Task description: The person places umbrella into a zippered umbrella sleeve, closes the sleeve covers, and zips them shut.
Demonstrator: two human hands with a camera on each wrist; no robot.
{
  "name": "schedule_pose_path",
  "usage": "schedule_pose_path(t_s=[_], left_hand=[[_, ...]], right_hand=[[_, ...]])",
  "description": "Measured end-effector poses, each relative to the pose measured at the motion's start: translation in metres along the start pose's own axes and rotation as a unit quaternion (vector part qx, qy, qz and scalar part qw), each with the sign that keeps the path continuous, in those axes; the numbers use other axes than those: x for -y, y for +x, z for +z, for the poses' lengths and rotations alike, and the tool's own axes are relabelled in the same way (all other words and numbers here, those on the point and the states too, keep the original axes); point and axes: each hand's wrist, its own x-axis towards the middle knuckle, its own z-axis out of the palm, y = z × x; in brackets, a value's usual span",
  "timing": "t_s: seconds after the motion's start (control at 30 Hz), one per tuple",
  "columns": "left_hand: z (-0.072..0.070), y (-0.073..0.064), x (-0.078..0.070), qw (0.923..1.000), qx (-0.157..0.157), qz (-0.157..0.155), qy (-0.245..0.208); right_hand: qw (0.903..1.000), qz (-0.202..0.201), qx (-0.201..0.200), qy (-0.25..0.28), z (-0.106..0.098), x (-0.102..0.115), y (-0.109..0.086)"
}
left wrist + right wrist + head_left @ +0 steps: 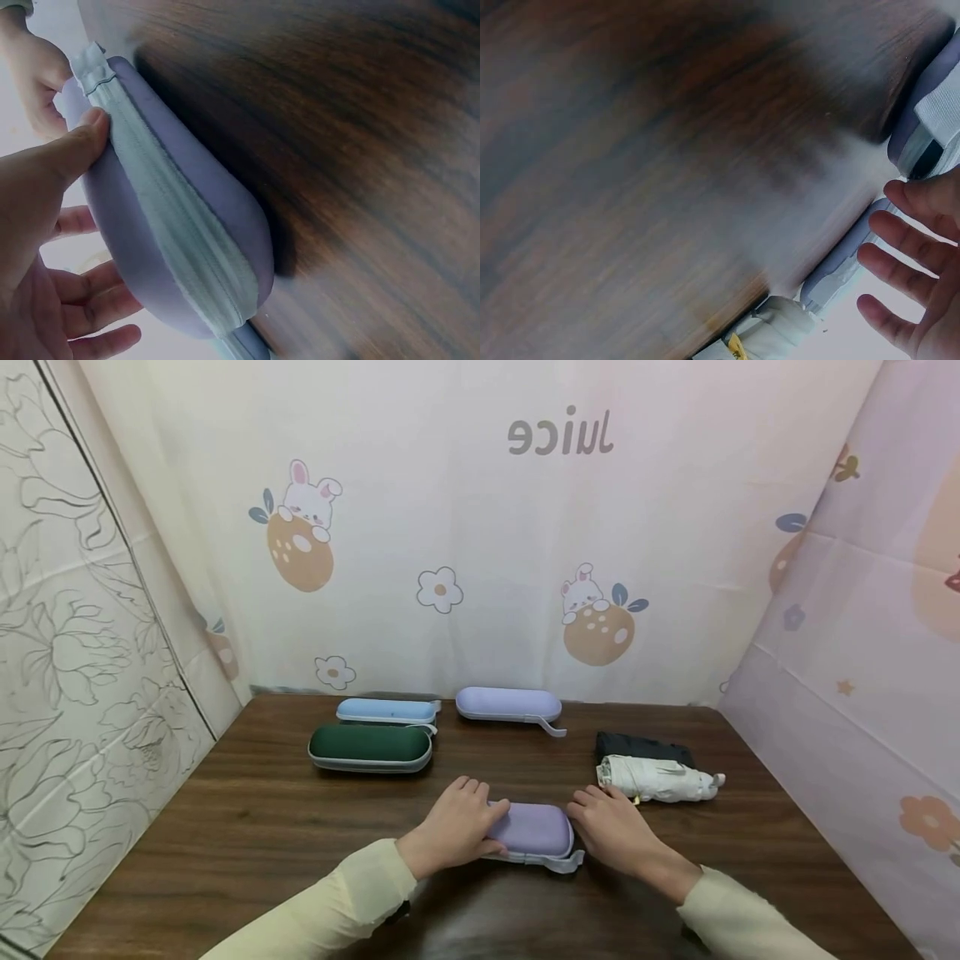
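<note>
A light purple hard zip case [536, 829] lies on the table in front of me, its grey zip band and short strap towards me. My left hand [459, 822] grips its left part, the thumb [84, 142] on the front by the zip band [169, 199] and the fingers behind. At the case's right end is my right hand [613, 828], back upward, fingertips close to the corner. The right wrist view shows that hand's fingers [904, 244] spread and loosely bent beside the case end [926, 90], with nothing held between them.
Towards the back left lie a dark green zip case [370, 743] and a light blue one [385, 710]. A lavender case [507, 703] with a strap lies at the back middle. A folded white umbrella [660, 779] lies before a black folded one [643, 748] on the right. Printed curtains border the table [247, 843].
</note>
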Motion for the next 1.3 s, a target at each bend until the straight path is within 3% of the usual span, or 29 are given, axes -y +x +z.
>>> schedule_pose_path(t_s=[0.23, 0.43, 0.9, 1.3], left_hand=[[0.000, -0.001, -0.001, 0.9991, 0.021, -0.024, -0.029], [0.001, 0.000, -0.002, 0.9988, 0.026, -0.030, -0.027], [0.000, 0.001, -0.005, 0.9976, 0.034, -0.044, -0.042], [0.003, 0.002, -0.004, 0.9964, 0.026, -0.063, -0.050]], right_hand=[[0.9999, 0.008, -0.005, -0.007, 0.001, 0.002, -0.003], [0.9997, 0.013, -0.020, -0.002, -0.003, 0.006, -0.008], [0.9993, 0.032, 0.014, 0.016, -0.012, 0.015, -0.015], [0.9971, 0.030, -0.025, 0.066, -0.020, 0.028, -0.023]])
